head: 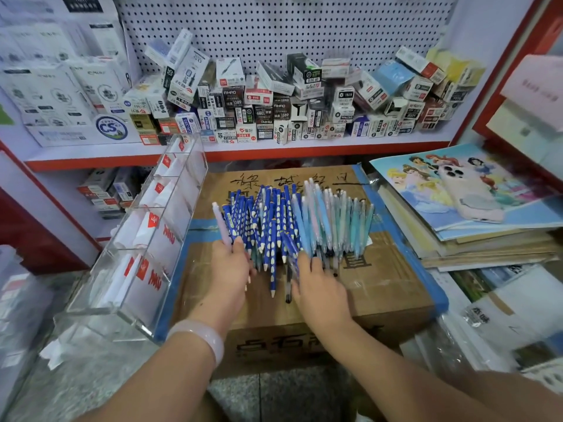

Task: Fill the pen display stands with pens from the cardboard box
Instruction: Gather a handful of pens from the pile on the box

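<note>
Pens [292, 220] lie heaped on the cardboard box [380, 287], right of the clear display stand [137, 239]. I see my left hand [230, 266] gripping a lilac pen [221, 222], my right hand [320, 284] spread flat, fingers wide, on the heap's near edge.

A stationery shop, seen at a stock shelf.
Small pen boxes [274, 108] crowd a red-edged shelf [304, 149] under white pegboard [274, 25] across the upper frame; a clear acrylic display stand [143, 239] sits left, stacked books [457, 223] right.
</note>
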`<state>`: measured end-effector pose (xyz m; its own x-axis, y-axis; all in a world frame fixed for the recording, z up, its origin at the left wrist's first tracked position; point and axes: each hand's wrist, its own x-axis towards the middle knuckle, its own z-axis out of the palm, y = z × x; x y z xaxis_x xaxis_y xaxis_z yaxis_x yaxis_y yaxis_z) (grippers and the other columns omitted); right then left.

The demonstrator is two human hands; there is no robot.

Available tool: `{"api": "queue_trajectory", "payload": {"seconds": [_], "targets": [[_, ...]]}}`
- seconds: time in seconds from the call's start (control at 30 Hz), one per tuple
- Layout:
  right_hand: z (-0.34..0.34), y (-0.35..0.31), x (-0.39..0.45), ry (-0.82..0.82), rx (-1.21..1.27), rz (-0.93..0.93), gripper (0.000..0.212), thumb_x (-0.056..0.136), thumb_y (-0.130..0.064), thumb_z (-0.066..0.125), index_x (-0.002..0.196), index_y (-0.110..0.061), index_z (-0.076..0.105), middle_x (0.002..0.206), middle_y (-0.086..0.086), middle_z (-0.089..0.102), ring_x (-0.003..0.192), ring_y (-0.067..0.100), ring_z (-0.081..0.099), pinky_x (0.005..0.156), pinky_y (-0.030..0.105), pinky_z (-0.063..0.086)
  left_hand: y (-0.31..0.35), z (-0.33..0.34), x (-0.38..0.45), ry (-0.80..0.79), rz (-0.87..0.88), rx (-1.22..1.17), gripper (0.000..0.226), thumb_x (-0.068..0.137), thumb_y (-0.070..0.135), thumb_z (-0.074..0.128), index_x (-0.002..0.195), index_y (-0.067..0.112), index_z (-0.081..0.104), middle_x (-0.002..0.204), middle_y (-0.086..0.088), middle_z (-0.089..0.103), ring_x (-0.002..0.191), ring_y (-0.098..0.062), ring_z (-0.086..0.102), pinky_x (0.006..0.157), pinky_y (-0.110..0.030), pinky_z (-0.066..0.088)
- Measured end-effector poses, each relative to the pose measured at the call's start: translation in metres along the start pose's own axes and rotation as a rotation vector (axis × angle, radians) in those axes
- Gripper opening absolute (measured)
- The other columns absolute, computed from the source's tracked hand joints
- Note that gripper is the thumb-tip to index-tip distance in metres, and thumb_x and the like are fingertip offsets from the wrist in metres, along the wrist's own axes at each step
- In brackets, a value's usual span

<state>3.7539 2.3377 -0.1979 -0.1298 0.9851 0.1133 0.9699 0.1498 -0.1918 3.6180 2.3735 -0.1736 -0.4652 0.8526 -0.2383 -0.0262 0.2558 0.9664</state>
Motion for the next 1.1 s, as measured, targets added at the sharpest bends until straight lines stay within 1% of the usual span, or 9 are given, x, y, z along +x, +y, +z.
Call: {"api": "queue_trajectory", "payload": {"seconds": [0.2, 0.3, 0.4, 0.47, 0.57, 0.7, 0.87, 0.97, 1.1], "targets": [[-0.002, -0.001, 0.0, -0.104, -0.016, -0.013, 0.069, 0.092, 0.0, 0.039, 0.148, -0.012, 0.0, 0.131, 0.016, 0.044, 0.093, 0.027, 0.062, 0.066, 0.033, 0.047, 0.002, 0.002, -0.011, -0.011, -0.041, -0.079, 0.023, 0.096, 0.016, 0.048, 0.076, 0.012, 0.038, 0.057, -0.004, 0.035, 0.046, -0.016, 0.031, 0.04, -0.024, 0.032], [-0.013, -0.001, -0.001, -0.104, 0.11, 0.027, 0.07, 0.094, 0.001, 0.036, 0.149, -0.016, -0.003, 0.135, 0.013, 0.043, 0.094, 0.025, 0.06, 0.067, 0.032, 0.042, 0.004, -0.001, -0.015, -0.029, -0.104, -0.166, 0.027, 0.094, 0.015, 0.053, 0.071, 0.013, 0.039, 0.056, -0.003, 0.034, 0.04, -0.013, 0.033, 0.045, -0.027, 0.029], [-0.027, -0.005, 0.005, -0.124, 0.43, 0.146, 0.062, 0.099, -0.012, 0.033, 0.149, -0.025, -0.001, 0.136, 0.008, 0.046, 0.103, 0.025, 0.057, 0.078, 0.034, 0.044, 0.008, 0.006, -0.03, -0.101, -0.184, -0.276, 0.024, 0.096, 0.012, 0.047, 0.072, 0.009, 0.043, 0.058, -0.007, 0.044, 0.032, -0.008, 0.048, 0.042, -0.029, 0.049], [-0.036, -0.011, 0.01, -0.112, 0.558, 0.152, 0.06, 0.1, -0.021, 0.035, 0.149, -0.025, 0.002, 0.134, 0.009, 0.048, 0.107, 0.025, 0.055, 0.089, 0.041, 0.047, 0.011, 0.014, -0.045, -0.204, -0.265, -0.358, 0.019, 0.098, 0.011, 0.043, 0.079, 0.009, 0.048, 0.067, -0.01, 0.057, 0.042, -0.012, 0.06, 0.045, -0.026, 0.053], [-0.046, -0.023, 0.015, -0.153, 0.65, 0.152, 0.058, 0.101, -0.025, 0.035, 0.15, -0.018, 0.006, 0.145, 0.01, 0.038, 0.126, 0.025, 0.045, 0.104, 0.04, 0.038, 0.01, 0.022, -0.056, -0.295, -0.323, -0.372, 0.018, 0.098, 0.014, 0.042, 0.083, 0.012, 0.052, 0.073, -0.009, 0.059, 0.058, -0.019, 0.057, 0.051, -0.026, 0.047], [-0.048, -0.036, 0.017, -0.157, 0.621, 0.158, 0.054, 0.102, -0.03, 0.028, 0.15, -0.013, 0.01, 0.151, 0.009, 0.027, 0.134, 0.026, 0.035, 0.109, 0.038, 0.03, 0.013, 0.021, -0.054, -0.372, -0.361, -0.578, 0.019, 0.099, 0.018, 0.04, 0.108, 0.011, 0.055, 0.097, -0.014, 0.063, 0.084, -0.023, 0.06, 0.073, -0.035, 0.049], [-0.054, -0.042, 0.017, -0.019, 0.767, 0.199, 0.048, 0.101, -0.025, 0.03, 0.146, -0.01, 0.027, 0.136, 0.008, 0.037, 0.126, 0.022, 0.041, 0.109, 0.033, 0.032, 0.019, 0.023, -0.046, -0.441, -0.456, -0.658, 0.033, 0.097, 0.025, 0.044, 0.124, 0.008, 0.054, 0.095, -0.009, 0.067, 0.084, -0.017, 0.066, 0.062, -0.031, 0.053], [-0.068, -0.032, 0.017, 0.027, 0.659, 0.196, 0.042, 0.099, -0.023, 0.035, 0.138, -0.011, 0.043, 0.128, 0.007, 0.044, 0.123, 0.02, 0.037, 0.107, 0.031, 0.026, 0.027, 0.028, -0.047, -0.469, -0.433, -0.625, 0.029, 0.097, 0.02, 0.046, 0.119, 0.005, 0.056, 0.095, -0.012, 0.068, 0.08, -0.018, 0.067, 0.057, -0.028, 0.055], [-0.094, 0.0, 0.015, 0.018, 0.714, 0.189, 0.019, 0.092, -0.019, 0.052, 0.087, -0.007, 0.067, 0.081, 0.009, 0.058, 0.083, 0.025, 0.055, 0.08, 0.035, 0.047, 0.039, 0.041, -0.06, -0.404, -0.269, -0.382, 0.013, 0.094, 0.014, 0.051, 0.096, 0.004, 0.059, 0.082, -0.015, 0.065, 0.068, -0.019, 0.061, 0.067, -0.04, 0.055]]}}
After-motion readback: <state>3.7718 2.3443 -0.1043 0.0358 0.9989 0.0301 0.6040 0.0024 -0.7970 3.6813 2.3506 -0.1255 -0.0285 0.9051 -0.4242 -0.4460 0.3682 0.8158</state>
